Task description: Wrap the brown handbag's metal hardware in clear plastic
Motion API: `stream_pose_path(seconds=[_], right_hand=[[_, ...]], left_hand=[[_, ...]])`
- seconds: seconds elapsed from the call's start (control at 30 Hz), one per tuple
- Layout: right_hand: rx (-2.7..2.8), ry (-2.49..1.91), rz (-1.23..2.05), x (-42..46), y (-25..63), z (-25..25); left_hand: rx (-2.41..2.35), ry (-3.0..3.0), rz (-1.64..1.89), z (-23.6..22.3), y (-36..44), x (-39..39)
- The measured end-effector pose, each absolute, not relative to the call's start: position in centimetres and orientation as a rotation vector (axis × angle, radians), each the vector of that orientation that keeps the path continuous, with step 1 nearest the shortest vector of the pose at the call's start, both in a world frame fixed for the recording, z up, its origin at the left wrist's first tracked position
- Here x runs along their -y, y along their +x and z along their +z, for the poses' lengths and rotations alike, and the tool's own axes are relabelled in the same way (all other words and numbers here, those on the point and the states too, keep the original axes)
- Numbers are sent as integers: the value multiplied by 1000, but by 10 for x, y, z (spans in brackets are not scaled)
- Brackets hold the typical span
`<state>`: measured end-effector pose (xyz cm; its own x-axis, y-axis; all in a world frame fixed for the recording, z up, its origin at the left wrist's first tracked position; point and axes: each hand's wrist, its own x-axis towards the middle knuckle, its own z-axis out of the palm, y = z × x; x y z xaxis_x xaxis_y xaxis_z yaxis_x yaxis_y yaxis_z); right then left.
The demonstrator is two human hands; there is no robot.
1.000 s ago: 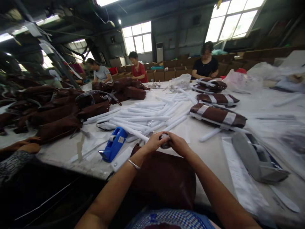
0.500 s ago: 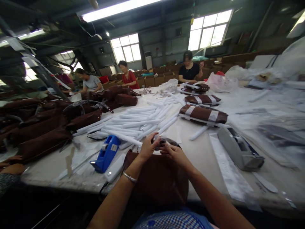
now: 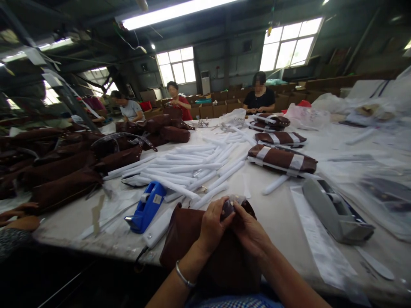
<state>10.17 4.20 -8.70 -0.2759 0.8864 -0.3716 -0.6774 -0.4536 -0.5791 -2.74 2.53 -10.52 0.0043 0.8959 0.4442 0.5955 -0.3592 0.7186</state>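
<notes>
A brown leather-like bag [image 3: 181, 233] rests at the table's front edge, close against my body. Above its top edge, my left hand [image 3: 213, 224] has its fingers closed around a dark strap end [image 3: 228, 208] covered in clear plastic, with small shiny studs showing. My right hand [image 3: 248, 224] pinches the same piece from the other side, thumb near the studs. Fingers and wrists cover much of the bag's upper part. Left of the bag are a blue tape dispenser [image 3: 148, 207] and a white power strip [image 3: 159, 229].
White paper-like rolls [image 3: 180, 164] lie heaped mid-table. Brown bags [image 3: 64, 188] are piled at left, beside another person's hand [image 3: 22, 211]. Banded brown bundles [image 3: 282, 159] and a grey tape dispenser [image 3: 335, 209] sit at right. Several co-workers, one in black [image 3: 259, 96], are across the table.
Both hands have moved slightly right and down in view, closing more tightly around the plastic-covered strap end. The bag has tilted with them. The co-worker in black has lowered a raised hand.
</notes>
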Motion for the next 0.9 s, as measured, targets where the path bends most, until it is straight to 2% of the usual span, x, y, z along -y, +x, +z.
stream_pose_path(seconds=[0.17,0.37,0.53,0.7,0.9], right_hand=[[334,-784,1887,-44,122,-86],[360,-831,1876,-39,154,-94],[382,-841,1889,-33,164,-101],[411,-826,1879,-43,171,-93],[508,-779,1738,-53,185,-55]], left_hand=[[-1334,2084,1165,-89,-40,-24],[-1923,1718,1094,-87,-127,-53],[-2045,1503,884,-106,-186,-67],[-1872,1425,796,-109,-186,-79],[-1860,1399,811,-99,-175,-119]])
